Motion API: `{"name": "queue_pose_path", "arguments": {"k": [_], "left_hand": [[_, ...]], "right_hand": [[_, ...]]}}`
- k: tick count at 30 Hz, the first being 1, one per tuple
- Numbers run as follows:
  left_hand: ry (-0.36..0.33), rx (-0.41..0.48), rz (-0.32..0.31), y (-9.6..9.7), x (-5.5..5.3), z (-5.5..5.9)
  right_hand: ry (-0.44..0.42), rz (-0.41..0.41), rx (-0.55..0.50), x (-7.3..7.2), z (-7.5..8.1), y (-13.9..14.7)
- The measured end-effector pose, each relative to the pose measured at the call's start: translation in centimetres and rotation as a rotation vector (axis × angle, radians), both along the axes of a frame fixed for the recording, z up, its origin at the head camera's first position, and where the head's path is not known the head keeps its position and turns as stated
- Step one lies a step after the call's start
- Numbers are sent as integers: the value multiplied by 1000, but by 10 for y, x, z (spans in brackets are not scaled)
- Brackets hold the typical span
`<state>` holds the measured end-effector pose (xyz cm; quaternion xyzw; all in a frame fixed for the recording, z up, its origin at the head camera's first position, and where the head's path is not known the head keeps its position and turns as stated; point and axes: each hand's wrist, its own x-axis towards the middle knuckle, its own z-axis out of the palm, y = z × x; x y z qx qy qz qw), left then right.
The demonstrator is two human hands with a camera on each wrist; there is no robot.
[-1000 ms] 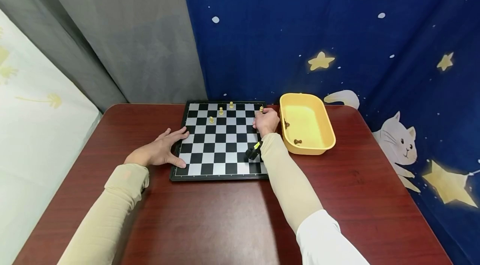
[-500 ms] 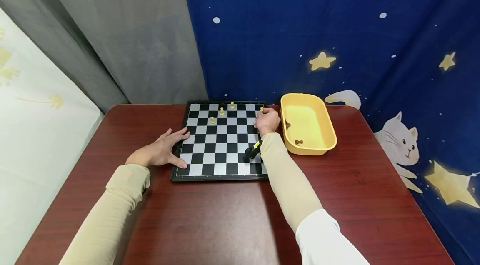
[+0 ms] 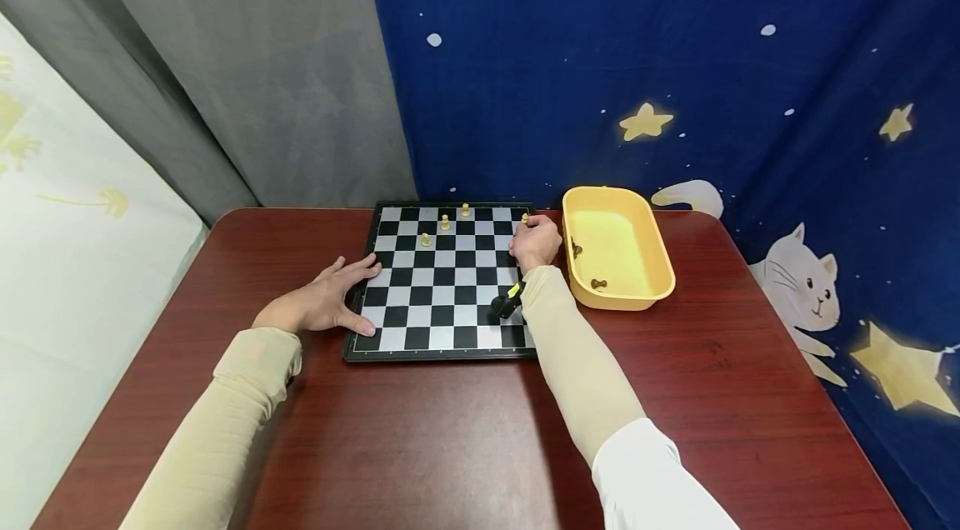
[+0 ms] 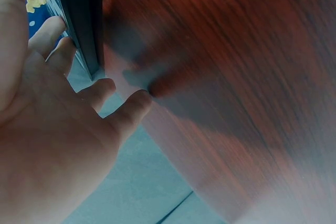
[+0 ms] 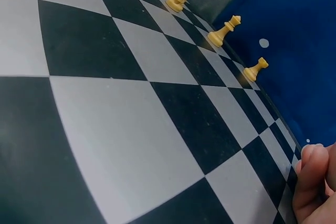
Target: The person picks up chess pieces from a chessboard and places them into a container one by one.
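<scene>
The left hand's fingers are spread, thumb apart, at the board's near-side left edge. The table bears that board and, just right of it, the tray, two brown pieces inside. Three pale pieces stand toward the board's far side; a fourth pale piece is at the far right corner. I'd worry that a shove from the left could slide everything, or a clumsy knuckle could topple that corner one. The right hand's fingers are curled close together against it; pinching or merely touching, I can't tell.
</scene>
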<state>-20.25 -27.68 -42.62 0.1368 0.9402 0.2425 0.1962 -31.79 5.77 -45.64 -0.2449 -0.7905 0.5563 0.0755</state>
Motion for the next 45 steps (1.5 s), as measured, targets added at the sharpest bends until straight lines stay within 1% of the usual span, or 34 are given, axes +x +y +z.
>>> {"name": "queue_pose_path", "arguments": {"k": [7,11,14,19,23,27,33,39,45], "left_hand": [[5,2,3,1,0,0],[0,2,4,1,0,1],[-7,0,2,1,0,2],[-3,5,6,0,-1,4],[-3,3,4,0,0,2],[1,2,-3,0,1,0],[5,0,0,0,0,1],[6,-2,-4,0,1,1],[9,-3,-3,1,3,1]], "right_hand": [[14,8,2,-1,-1,1],[14,18,-15,0,-1,2],[16,32,-39,0,0,2],[51,72,-61,0,2,2],[38,104,-39,1,3,2],[17,116,-22,2,3,3],[15,138,3,3,8,1],[44,193,49,6,18,0],[95,242,117,12,29,1]]}}
